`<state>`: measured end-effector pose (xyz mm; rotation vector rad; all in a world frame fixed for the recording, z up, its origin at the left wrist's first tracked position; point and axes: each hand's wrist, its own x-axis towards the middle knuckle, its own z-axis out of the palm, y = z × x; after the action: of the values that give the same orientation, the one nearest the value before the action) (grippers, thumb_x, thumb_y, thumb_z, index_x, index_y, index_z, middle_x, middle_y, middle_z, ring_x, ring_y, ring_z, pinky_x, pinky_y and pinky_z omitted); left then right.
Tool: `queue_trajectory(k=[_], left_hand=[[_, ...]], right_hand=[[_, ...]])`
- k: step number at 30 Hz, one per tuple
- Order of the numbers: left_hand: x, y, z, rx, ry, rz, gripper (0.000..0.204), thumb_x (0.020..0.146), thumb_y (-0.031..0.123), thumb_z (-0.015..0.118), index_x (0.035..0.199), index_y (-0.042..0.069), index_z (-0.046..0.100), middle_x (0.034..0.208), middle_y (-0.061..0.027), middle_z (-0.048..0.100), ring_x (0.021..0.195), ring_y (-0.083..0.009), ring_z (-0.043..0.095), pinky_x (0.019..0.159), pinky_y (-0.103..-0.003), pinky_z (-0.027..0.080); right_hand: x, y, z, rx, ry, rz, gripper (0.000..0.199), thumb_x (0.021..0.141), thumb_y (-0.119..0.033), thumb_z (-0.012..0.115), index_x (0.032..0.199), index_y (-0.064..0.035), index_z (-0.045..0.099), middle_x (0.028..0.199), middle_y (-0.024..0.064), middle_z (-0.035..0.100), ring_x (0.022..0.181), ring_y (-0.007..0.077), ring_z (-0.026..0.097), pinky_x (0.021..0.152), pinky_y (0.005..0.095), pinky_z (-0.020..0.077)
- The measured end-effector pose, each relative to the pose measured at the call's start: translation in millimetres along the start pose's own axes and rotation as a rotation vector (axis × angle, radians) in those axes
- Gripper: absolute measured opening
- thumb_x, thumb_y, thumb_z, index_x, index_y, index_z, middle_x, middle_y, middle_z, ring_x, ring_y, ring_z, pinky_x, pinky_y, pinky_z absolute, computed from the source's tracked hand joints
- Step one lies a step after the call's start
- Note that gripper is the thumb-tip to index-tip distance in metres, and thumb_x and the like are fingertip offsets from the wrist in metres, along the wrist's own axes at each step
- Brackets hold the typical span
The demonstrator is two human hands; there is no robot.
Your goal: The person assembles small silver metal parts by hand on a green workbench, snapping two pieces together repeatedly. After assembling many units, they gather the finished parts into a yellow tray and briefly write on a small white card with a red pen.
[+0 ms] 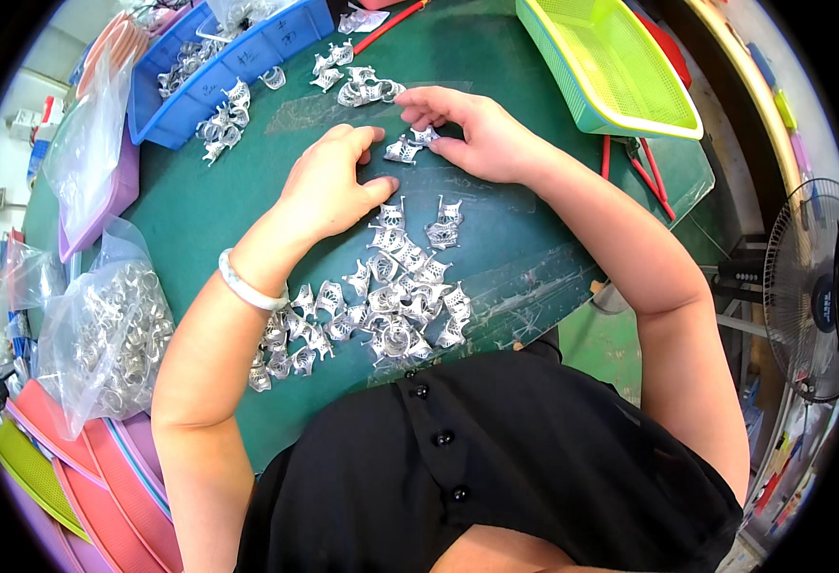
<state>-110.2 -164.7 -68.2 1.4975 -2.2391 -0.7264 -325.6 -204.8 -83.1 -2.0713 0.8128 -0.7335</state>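
Silver openwork pieces (pixel 402 150) on green table (pixel 200 205), at fingertips of right hand (pixel 482 136); cannot tell if gripped. Left hand (pixel 329 181) parted, seemingly unladen. Risk: careless nudge, prongs snagging, nearby cluster (pixel 370 92) toppling.

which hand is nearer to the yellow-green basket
Right. The right hand is to the left of the yellow-green basket, apart from it; the left hand is farther left, with the right hand between them.
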Motion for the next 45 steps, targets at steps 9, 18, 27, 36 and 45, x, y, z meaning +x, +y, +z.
queue_trajectory(k=[9,18,27,36,45], left_hand=[[3,2,8,0.012,0.025,0.027,0.032,0.072,0.014,0.071,0.101,0.005,0.061,0.081,-0.0057,0.051,0.069,-0.018,0.054,0.065,-0.031,0.046],[-3,6,2,0.023,-0.034,0.07,0.025,0.07,0.008,0.07,0.093,0.003,0.06,0.085,-0.0072,0.053,0.075,-0.0201,0.056,0.069,-0.031,0.047],[-5,6,-5,-0.068,-0.126,0.116,0.034,0.071,0.003,0.064,0.105,0.002,0.059,0.091,-0.0103,0.053,0.082,-0.0204,0.056,0.074,-0.031,0.047],[5,-16,-3,-0.323,-0.101,0.179,0.022,0.074,0.007,0.057,0.095,0.004,0.065,0.082,-0.0115,0.06,0.074,-0.0223,0.061,0.069,-0.032,0.05],[42,-9,-4,0.242,0.216,0.024,0.029,0.08,0.017,0.061,0.109,0.012,0.058,0.095,-0.0122,0.06,0.085,-0.0315,0.061,0.073,-0.042,0.05]], right_hand=[[-6,-11,3,-0.053,0.042,-0.024,0.066,0.072,0.014,0.056,0.132,-0.0082,0.041,0.134,0.0109,0.038,0.103,0.0196,0.056,0.092,0.0318,0.0466],[-14,-20,-2,-0.059,-0.079,0.02,0.075,0.065,0.02,0.041,0.133,-0.0109,0.04,0.135,0.0116,0.036,0.113,0.025,0.05,0.096,0.0327,0.0449],[-18,-14,-3,0.023,-0.041,0.042,0.074,0.063,0.021,0.032,0.132,-0.0039,0.04,0.131,0.0128,0.042,0.113,0.023,0.051,0.096,0.0327,0.0455],[7,-11,-8,-0.242,-0.009,0.026,0.036,0.078,0.001,0.053,0.113,0.0001,0.056,0.096,0.0106,0.063,0.08,0.0168,0.061,0.073,0.0286,0.0499],[50,15,3,-0.54,0.142,-0.005,0.033,0.077,-0.008,0.064,0.11,-0.0108,0.059,0.089,0.0108,0.059,0.085,0.0289,0.059,0.077,0.0357,0.0487]])
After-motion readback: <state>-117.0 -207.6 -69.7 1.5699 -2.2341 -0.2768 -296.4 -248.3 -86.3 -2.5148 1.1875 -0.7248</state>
